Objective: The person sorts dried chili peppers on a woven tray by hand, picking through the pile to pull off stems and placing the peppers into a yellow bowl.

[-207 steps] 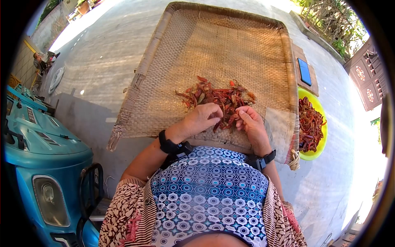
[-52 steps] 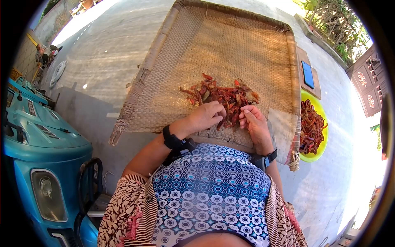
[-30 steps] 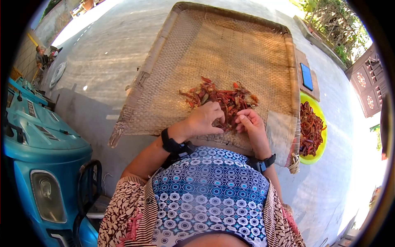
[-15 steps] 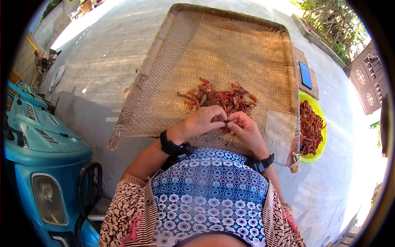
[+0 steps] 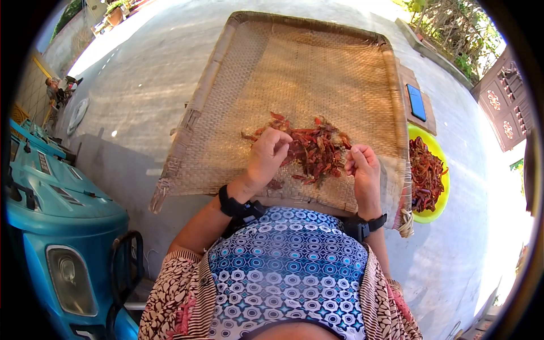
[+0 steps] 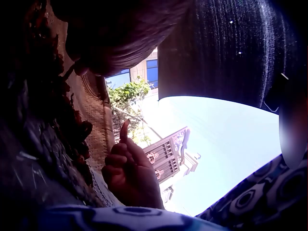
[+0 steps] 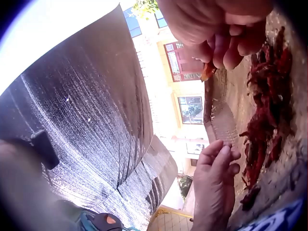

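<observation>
A loose pile of dried red chili peppers lies on the woven bamboo tray. My left hand is over the pile's left side, thumb and fingertips drawn together. In the left wrist view a thin dark stem-like piece shows at its shadowed fingertips. To the right of the pile, my right hand pinches a chili pepper, whose orange-red end sticks out past the fingers in the right wrist view. The left wrist view also shows this chili's tip pointing up from the right hand.
A yellow-green basin full of dried chilies stands right of the tray. Behind it a phone lies on a board. A teal vehicle is close on the left. Farther back sits a person.
Half a second ago the hands met at the front of the pile. Since then they have parted, the left moving up and left, the right moving right with the chili.
</observation>
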The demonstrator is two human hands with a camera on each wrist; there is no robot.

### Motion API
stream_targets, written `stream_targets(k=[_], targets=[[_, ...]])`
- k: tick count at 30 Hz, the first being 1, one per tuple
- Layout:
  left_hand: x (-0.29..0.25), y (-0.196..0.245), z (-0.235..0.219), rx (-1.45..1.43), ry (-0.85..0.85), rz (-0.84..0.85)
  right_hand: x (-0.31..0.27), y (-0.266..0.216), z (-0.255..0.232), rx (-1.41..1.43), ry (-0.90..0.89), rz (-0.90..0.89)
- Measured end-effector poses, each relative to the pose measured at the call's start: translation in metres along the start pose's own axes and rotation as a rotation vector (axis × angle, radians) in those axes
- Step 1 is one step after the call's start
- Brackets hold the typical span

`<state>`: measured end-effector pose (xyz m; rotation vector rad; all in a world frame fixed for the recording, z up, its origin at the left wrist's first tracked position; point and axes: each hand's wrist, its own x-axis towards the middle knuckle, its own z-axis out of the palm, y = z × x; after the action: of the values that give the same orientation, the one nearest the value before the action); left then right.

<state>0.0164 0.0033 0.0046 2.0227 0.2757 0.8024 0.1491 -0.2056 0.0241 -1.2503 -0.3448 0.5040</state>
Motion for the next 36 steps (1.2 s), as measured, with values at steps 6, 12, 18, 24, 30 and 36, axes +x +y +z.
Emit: stream_targets(k=[6, 12, 18, 24, 30, 36], targets=[[0.003, -0.009, -0.005, 0.461, 0.050, 0.131, 0.026, -0.025, -0.086, 0.681, 0.191, -0.116], [0.004, -0.014, 0.003, 0.695, 0.028, 0.232, 0.025, -0.015, -0.102, 0.684, 0.108, -0.090], [0.005, -0.026, -0.002, 0.555, -0.063, 0.240, 0.010, 0.002, -0.022, 0.341, 0.012, 0.077], [0.003, -0.007, -0.003, 0.597, -0.130, 0.176, 0.005, 0.000, 0.022, -0.112, -0.291, 0.160], [0.003, -0.011, -0.003, 0.607, -0.058, 0.167, 0.012, 0.006, 0.039, -0.381, -0.436, 0.035], [0.002, -0.011, -0.001, 0.470, -0.064, 0.189, 0.021, 0.005, 0.044, -0.463, -0.436, -0.038]])
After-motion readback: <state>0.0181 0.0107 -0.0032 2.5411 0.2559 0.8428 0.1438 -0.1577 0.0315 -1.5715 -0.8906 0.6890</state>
